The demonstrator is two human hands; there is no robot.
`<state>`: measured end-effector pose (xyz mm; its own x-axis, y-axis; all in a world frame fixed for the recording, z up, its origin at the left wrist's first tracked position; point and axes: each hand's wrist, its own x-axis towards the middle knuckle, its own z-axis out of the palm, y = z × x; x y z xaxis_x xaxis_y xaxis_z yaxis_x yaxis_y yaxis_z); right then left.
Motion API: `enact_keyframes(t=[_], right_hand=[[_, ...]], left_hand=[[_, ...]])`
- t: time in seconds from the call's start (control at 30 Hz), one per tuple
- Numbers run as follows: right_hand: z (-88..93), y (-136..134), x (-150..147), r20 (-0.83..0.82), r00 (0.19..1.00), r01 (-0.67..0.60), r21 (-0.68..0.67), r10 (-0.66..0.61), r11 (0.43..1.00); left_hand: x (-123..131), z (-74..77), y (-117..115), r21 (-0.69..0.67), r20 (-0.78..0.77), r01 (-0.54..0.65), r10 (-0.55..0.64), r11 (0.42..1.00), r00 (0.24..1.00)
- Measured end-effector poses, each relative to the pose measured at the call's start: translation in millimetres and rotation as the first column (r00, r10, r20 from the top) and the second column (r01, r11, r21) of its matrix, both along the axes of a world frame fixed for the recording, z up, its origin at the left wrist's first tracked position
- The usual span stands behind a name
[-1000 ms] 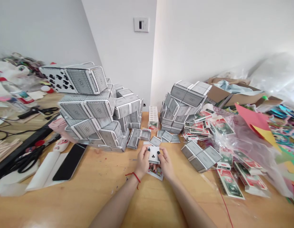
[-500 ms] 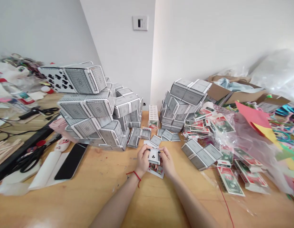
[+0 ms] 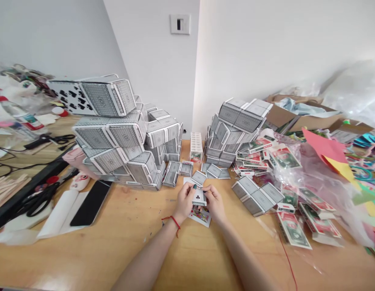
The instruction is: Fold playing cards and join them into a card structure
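Between my two hands is a playing card (image 3: 199,197) with a black club in its middle and a patterned folded edge along its near side. My left hand (image 3: 185,201) pinches its left side, thumb on top. On the right side, my right hand (image 3: 214,202) grips the same card with thumb and fingers closed. Under it a colourful face card (image 3: 200,217) lies on the table, partly covered. Just beyond my fingers rest loose grey-backed cards (image 3: 199,178). A red string bracelet (image 3: 175,221) circles my left wrist.
Blocks of folded cards form a tall stack (image 3: 114,133) at left and another stack (image 3: 232,133) at right. A separate card block (image 3: 257,196) sits right of my hands. Red-green card boxes (image 3: 293,228) and plastic wrap lie farther right; a black phone (image 3: 92,203) and scissors (image 3: 41,200) lie left.
The view has shifted slightly. Both hands still hold the club card, whose near folded edge now shows at a slightly different angle.
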<state>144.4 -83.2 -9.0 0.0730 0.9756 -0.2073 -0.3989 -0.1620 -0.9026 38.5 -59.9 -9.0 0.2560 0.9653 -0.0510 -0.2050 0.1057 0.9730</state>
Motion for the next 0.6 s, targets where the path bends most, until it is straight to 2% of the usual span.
enact_keyframes(t=[0.27,0.43,0.5,0.6], right_hand=[[0.2,-1.9,1.6,-0.039,0.998,-0.044,0.005,0.044,0.999],[6.1,-2.6,-2.2,-0.057,0.994,-0.094,-0.093,0.089,0.991],[7.2,-2.2,-3.2,-0.065,0.989,-0.142,-0.138,0.134,0.980],[7.3,-1.6,-0.8,-0.112,0.962,-0.263,-0.136,0.249,0.955]], left_hand=[[-2.5,-2.0,1.1,0.129,-0.094,-0.066,0.078,0.989,0.993],[-4.8,2.5,-1.8,0.116,-0.117,0.008,0.006,0.993,0.993],[-6.0,3.4,-2.9,0.144,-0.137,0.008,0.012,0.990,0.990],[-7.2,2.9,-3.7,0.175,-0.157,-0.008,0.036,0.985,0.987]])
